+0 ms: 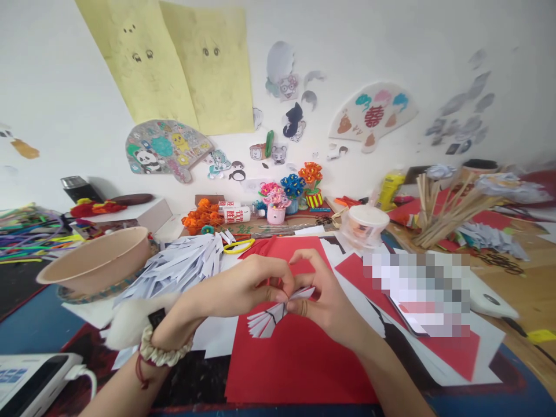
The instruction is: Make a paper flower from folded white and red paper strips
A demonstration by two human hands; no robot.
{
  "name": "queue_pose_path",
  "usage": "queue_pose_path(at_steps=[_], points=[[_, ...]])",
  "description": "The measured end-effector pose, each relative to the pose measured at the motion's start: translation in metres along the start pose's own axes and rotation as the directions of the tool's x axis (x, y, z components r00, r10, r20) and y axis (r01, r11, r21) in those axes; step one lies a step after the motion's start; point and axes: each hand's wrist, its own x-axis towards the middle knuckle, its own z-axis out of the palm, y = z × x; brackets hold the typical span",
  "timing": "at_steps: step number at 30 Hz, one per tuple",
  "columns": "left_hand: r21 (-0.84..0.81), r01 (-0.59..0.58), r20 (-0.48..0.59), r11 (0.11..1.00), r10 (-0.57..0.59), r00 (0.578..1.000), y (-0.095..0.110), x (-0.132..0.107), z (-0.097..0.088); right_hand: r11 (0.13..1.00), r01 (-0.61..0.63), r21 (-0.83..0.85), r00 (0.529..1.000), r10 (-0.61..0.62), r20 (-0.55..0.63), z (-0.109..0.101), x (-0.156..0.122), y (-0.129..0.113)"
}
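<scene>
Over a red sheet of paper point(299, 359) my two hands meet at the middle of the table. My left hand point(247, 286) and my right hand point(324, 298) both pinch a small bundle of white paper strips point(268, 319), which fans out downward below the fingers. A cream scrunchie and a red string sit on my left wrist. Just behind the hands lies a pile of loose white paper strips point(182, 266), with yellow-handled scissors point(238, 245) beside it.
A beige bowl point(93, 263) stands at the left, pipe cleaners point(26, 229) behind it. A round plastic tub point(364, 225), wooden sticks point(447, 211), paper flowers point(289, 194) and a glue bottle point(237, 213) line the back. A white device point(30, 379) lies at bottom left.
</scene>
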Motion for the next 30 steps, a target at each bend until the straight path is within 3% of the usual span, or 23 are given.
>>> queue_pose_path(at_steps=[7, 14, 21, 30], points=[[-0.006, -0.019, -0.019, 1.0, 0.019, 1.0, -0.005, 0.002, 0.0, 0.999, 0.003, -0.047, 0.998, -0.006, -0.069, -0.002, 0.0, -0.002], [-0.137, 0.025, 0.028, 0.99, -0.021, 0.999, -0.011, 0.003, -0.003, 1.0, 0.004, -0.024, 1.0, -0.004, -0.021, -0.001, 0.0, -0.002], [-0.072, 0.034, 0.014, 0.997, -0.033, 0.999, -0.008, 0.004, 0.001, 1.0, 0.018, -0.007, 0.999, -0.018, -0.04, -0.002, 0.001, 0.001], [-0.004, -0.084, -0.089, 0.996, 0.084, 0.993, -0.014, 0.005, 0.014, 0.999, -0.018, -0.039, 0.996, 0.014, -0.086, 0.001, 0.0, -0.003]])
